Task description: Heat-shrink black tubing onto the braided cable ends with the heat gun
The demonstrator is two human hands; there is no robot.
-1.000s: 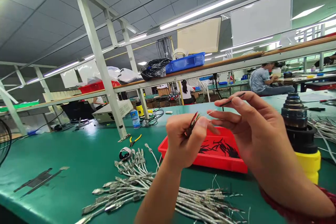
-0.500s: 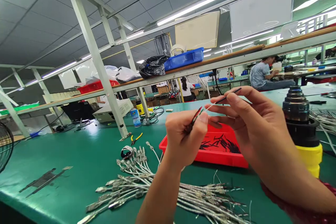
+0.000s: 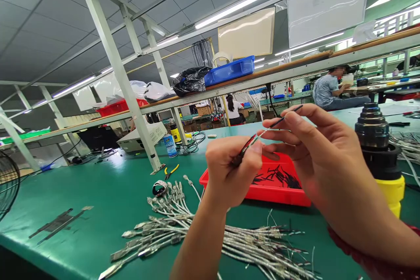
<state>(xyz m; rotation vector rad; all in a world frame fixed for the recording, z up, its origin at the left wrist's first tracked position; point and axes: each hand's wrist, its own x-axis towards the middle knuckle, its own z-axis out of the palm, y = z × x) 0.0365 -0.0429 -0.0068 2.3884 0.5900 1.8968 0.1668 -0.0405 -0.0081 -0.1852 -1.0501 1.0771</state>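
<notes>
My left hand [image 3: 229,173] is closed in a fist around a small bunch of thin black and red wire pieces [image 3: 243,152] that stick up past its thumb. My right hand [image 3: 315,153] pinches one thin black sleeve or wire [image 3: 285,118] between thumb and forefinger, its white tip touching the top of the bunch. Both hands hover above a red tray [image 3: 262,193] holding more black pieces. A pile of grey cables with metal terminals [image 3: 197,236] lies on the green bench [image 3: 98,192] below my left forearm.
A black and yellow tool [image 3: 380,157] stands at right. Yellow pliers [image 3: 171,170], a tape roll [image 3: 159,188], a spray can [image 3: 169,145] and a white frame post [image 3: 124,83] are behind. Flat metal strips [image 3: 59,223] lie left. Other people sit at far benches.
My right hand has brought the thin black piece down and left until its tip meets the bunch in my left hand. The view tilted slightly upward.
</notes>
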